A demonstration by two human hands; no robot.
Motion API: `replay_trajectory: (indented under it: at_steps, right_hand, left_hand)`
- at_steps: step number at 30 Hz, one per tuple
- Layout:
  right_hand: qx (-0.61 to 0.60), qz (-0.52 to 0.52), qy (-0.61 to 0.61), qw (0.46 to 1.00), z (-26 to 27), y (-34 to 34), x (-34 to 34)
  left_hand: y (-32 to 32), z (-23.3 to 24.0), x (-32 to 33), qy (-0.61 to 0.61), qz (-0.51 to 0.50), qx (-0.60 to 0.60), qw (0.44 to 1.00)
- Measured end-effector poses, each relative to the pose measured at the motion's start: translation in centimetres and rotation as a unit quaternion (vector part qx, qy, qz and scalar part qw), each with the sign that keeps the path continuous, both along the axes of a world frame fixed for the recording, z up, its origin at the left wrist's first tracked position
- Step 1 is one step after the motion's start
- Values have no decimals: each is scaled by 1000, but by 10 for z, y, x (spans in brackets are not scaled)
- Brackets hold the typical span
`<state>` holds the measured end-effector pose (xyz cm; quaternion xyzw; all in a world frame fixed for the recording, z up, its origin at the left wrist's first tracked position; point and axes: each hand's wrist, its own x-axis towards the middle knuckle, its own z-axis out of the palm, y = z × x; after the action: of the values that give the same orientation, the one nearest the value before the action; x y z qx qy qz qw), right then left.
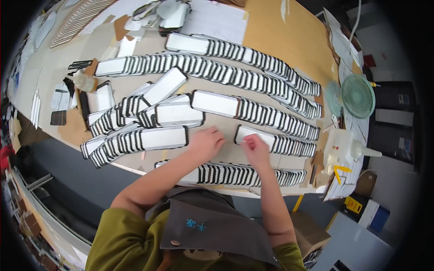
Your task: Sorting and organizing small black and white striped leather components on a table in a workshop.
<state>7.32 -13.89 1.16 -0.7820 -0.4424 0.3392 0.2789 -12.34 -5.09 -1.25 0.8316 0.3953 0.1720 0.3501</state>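
Observation:
Long fanned rows of flat white rectangular pieces with dark edges cover the worktable (217, 133) before me. My left hand (207, 143) hovers over bare tabletop, fingers bent, beside the end of a left-hand stack of pieces (162, 138). Blur and angle hide whether anything sits in its fingers. At the white end piece (259, 136) of a short right-hand row is my right hand (256, 149), thumb and fingers pinched together. A tiny pale spot shows at its fingertips; I cannot tell what it is. Under my forearms runs another row of pieces (230, 174).
A squeeze bottle (84, 81) stands left of the rows. On the right lie a green plastic basket (357, 96), a translucent jug with a spout (342, 149) and a yellow angled piece (339, 173). Further rows (217, 69) and striped material (79, 22) occupy the far side.

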Motion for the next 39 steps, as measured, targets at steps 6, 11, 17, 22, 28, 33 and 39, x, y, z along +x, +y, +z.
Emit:
replay_trajectory:
  at_steps: [6, 11, 17, 22, 28, 33, 39]
  right_hand:
    - [-27, 81, 120, 989, -24, 52, -76]
    - [-101, -66, 342, 932, -26, 87, -100]
    - [-145, -76, 265, 950, -28, 108, -113]
    - [-174, -65, 196, 963, -33, 110, -119]
    - [-172, -50, 177, 968, -26, 93, -126]
    - [101, 64, 123, 985, -14, 63, -132]
    - [141, -51, 233, 961, 49, 38, -129]
  left_hand:
    - [55, 16, -137, 70, 123, 164, 976]
    - [83, 22, -156, 122, 127, 132, 975]
    - [105, 30, -144, 248, 64, 86, 963]
    - [109, 32, -133, 317, 55, -2, 947]
    - [95, 29, -156, 218, -30, 29, 975]
    - [85, 58, -170, 26, -77, 108, 991]
    - [88, 131, -147, 23, -76, 26, 997]
